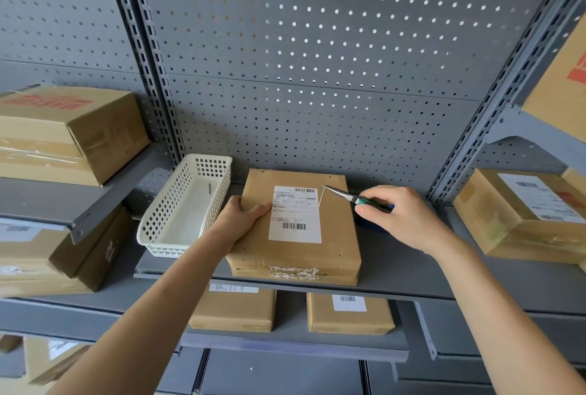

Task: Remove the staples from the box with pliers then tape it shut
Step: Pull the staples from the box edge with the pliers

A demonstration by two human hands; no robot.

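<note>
Left hand grips the left edge of the box, fingers curled over onto its top beside the white shipping label. Right hand holds the green-handled pliers, fingers wrapped around the handles, tip over the box's upper right area. A thin staple hangs at the pliers tip, just off the label's right edge; whether the tip is pinching it, cannot tell.

Far left: cardboard boxes stacked on grey shelves. White plastic basket sits just left of the box, touching the left hand's side, a small metal bit lying inside. Box lies flat at the middle of the grey shelf, torn tape residue on its front face. Two parcels on the shelf below. Another labelled carton far right. Grey pegboard behind.
</note>
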